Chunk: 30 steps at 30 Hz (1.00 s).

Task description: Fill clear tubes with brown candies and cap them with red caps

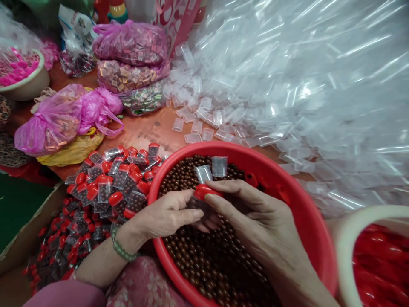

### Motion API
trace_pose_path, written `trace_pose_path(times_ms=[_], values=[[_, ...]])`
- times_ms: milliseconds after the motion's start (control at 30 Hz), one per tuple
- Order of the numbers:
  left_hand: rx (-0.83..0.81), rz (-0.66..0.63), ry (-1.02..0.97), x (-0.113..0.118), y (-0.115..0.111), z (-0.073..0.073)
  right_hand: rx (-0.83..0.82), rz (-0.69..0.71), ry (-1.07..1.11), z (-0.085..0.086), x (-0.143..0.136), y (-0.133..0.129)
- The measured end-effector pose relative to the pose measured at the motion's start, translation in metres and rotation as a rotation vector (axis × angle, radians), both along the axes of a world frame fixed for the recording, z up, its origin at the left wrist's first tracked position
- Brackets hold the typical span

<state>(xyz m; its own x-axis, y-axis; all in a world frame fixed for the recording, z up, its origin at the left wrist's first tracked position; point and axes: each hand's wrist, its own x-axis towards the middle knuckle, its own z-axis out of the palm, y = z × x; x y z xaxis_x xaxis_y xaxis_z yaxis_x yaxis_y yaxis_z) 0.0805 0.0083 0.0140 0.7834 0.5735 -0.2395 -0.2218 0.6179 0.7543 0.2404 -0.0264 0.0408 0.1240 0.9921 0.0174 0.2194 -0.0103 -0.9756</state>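
An orange-brown tabletop (139,131), scuffed with small dark spots, carries a soft pale sheen from the light. Left of the tabletop and lower down lies a plain green floor (14,209), in shadow. Beyond the tabletop's far side shows a grey background surface (139,9), too blurred to identify.

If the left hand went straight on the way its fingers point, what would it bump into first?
Past the red-capped case it holds, the left hand would probably meet the right hand first, though one view leaves depth unclear.
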Motion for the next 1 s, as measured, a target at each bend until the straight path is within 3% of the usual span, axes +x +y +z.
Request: trace_pose_path(times_ms=[100, 200, 400, 567, 767, 1000], values=[[0.129, 0.027, 0.089, 0.001, -0.002, 0.003, -0.010, 0.030, 0.051, -0.003, -0.001, -0.003], [0.161, 0.013, 0.133, 0.001, -0.003, 0.004, 0.056, 0.073, -0.048, -0.008, 0.002, -0.007], [0.076, 0.022, 0.093, 0.000, -0.001, 0.002, 0.390, 0.236, -0.658, -0.021, 0.012, -0.014], [-0.086, 0.036, 0.011, 0.002, -0.002, -0.002, 0.545, 0.184, -0.960, -0.029, 0.006, -0.012], [-0.048, 0.042, -0.038, 0.005, -0.001, -0.002, 0.726, 0.115, -1.063, -0.029, -0.001, -0.007], [0.058, 0.004, 0.049, 0.000, 0.000, 0.004, 0.723, 0.151, -1.059, -0.019, 0.001, -0.008]])
